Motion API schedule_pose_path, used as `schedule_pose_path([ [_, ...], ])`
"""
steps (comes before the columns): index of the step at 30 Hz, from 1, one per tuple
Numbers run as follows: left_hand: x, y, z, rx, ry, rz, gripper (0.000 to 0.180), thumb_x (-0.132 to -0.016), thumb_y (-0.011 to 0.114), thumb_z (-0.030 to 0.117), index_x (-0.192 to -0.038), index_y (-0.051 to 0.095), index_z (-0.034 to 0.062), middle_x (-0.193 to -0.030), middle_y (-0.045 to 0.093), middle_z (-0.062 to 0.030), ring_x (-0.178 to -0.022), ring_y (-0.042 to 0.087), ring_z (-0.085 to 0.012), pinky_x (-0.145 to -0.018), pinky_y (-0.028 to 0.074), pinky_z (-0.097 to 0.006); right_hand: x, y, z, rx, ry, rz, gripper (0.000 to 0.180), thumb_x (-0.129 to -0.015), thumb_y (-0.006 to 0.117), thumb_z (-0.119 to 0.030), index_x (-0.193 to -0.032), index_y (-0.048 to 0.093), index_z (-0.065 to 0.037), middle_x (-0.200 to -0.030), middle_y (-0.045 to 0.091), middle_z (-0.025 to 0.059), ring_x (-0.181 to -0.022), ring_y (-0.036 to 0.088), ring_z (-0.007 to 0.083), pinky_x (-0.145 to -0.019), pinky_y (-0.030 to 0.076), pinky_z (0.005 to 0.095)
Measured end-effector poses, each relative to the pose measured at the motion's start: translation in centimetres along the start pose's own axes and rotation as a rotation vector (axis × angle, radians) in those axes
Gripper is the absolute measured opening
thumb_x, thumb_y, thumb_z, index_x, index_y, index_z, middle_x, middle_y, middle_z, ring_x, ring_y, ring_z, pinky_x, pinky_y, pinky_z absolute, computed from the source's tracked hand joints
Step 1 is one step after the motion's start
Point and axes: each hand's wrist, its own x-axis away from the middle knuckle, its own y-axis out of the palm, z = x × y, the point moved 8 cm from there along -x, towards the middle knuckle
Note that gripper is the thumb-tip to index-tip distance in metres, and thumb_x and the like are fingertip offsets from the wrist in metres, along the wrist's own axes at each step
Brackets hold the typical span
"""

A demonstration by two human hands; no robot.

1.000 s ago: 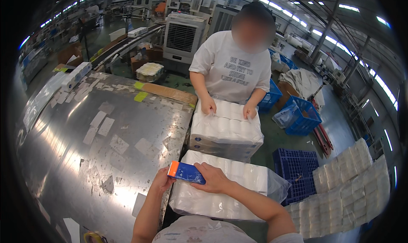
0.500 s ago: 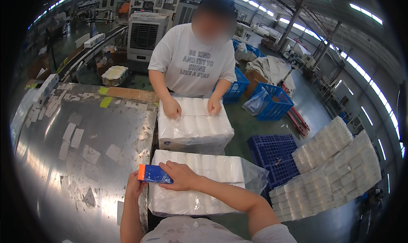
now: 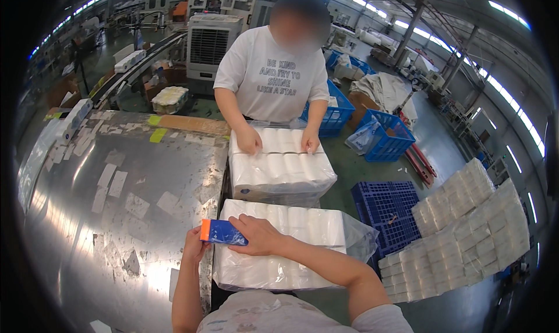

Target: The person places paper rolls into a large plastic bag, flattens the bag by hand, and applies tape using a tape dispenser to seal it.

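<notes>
A large clear-wrapped pack of white paper rolls [image 3: 291,245] lies in front of me, partly off the right edge of a metal table [image 3: 105,216]. My right hand [image 3: 256,234] rests on the pack's near-left top and pinches a blue packet with an orange end [image 3: 220,233]. My left hand [image 3: 193,248] touches the packet's orange end at the pack's left corner. Across from me a person in a white shirt presses both hands [image 3: 278,141] on a second pack of rolls [image 3: 279,170].
Patches of white tape dot the worn metal table. Blue crates [image 3: 387,136] and a blue pallet [image 3: 384,208] stand on the green floor to the right. Stacked packs of rolls [image 3: 471,228] sit at far right. A cooling fan unit [image 3: 211,44] stands behind.
The view has shifted, so everything sits a little differently in frame. My hands keep the same hold on the blue packet. The person opposite still presses on the far pack.
</notes>
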Motion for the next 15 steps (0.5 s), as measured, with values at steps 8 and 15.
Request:
schedule_pose_path([
  [8,-1.1,0.4,0.1,0.037,0.065,0.094,0.015,-0.085,0.055,0.015,-0.076,0.061,0.004,-0.06,0.056,0.0006,-0.042,0.045,-0.006,-0.038,0.034,-0.018,0.1,0.0,0.2,-0.051,0.028,-0.05,0.062,-0.071,0.066,-0.039,-0.115,0.044,0.0,-0.087,0.051,0.0163,-0.073,0.056,0.0339,-0.064,0.047,0.0399],
  [15,-4.3,-10.5,0.6,0.156,0.112,0.285,0.028,-0.085,0.061,0.025,-0.065,0.051,0.008,-0.051,0.042,0.0032,-0.038,0.034,-0.0058,-0.035,0.027,-0.021,2.7,-5.8,2.5,0.114,0.001,-0.069,0.061,-0.073,0.064,-0.041,-0.115,0.045,0.0,-0.085,0.052,0.0168,-0.074,0.055,0.0339,-0.064,0.046,0.0392],
])
